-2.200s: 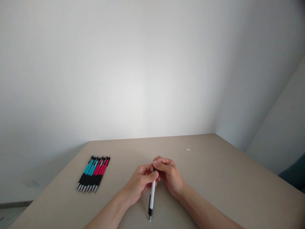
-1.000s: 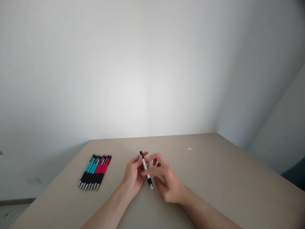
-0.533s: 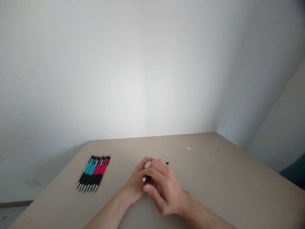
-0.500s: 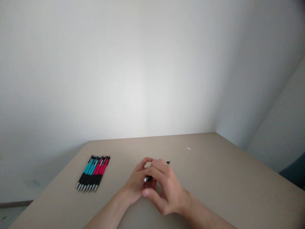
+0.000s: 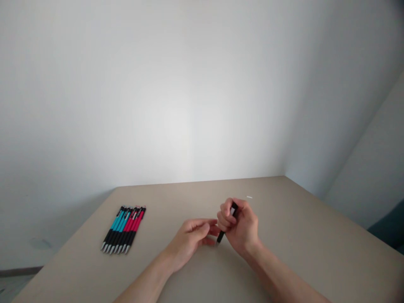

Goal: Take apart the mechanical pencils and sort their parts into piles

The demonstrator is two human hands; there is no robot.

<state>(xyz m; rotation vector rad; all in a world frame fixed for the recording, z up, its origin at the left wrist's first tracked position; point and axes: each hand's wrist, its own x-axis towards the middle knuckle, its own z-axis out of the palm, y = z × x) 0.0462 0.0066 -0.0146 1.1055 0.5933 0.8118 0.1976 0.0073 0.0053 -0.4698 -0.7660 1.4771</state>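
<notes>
Fingers of the right hand are clamped around a black-and-white pen, whose tip slants toward 7 o'clock, close to the bench. The left hand rests loosely open just beside it at 9 o'clock and holds nothing. The row of teal and red pens lies well apart at 9 o'clock.

teal and red pens, beige table

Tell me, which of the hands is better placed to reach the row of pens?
The left hand, probably: it is empty and nearer the row of pens; the right hand grips a pen.
</notes>
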